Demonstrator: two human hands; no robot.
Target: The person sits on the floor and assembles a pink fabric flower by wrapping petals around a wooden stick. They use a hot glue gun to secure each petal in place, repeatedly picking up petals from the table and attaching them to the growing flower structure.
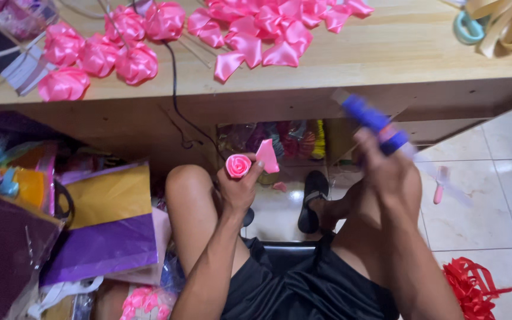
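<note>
Below the edge of the tabletop (386, 53), over the person's knees, the left hand (238, 189) is closed around a small pink ribbon rose (237, 165), holding it upright from below. A loose pink ribbon petal (267, 156) stands just beside the rose, pinched at the fingertips of the same hand. To the right and a little higher, the right hand (386, 169) is wrapped around a blue glue gun (374, 121), which is blurred; its tip points up and to the left, apart from the rose. On the tabletop lie finished pink roses (99, 53) at the left and a heap of folded pink petals (274, 29) in the middle. A black cable (174, 89) hangs over the front edge. Purple and yellow paper sheets (105, 225) lie at the left on the floor, and a red ribbon bundle (472, 287) rests on the white tiles at the right.
</note>
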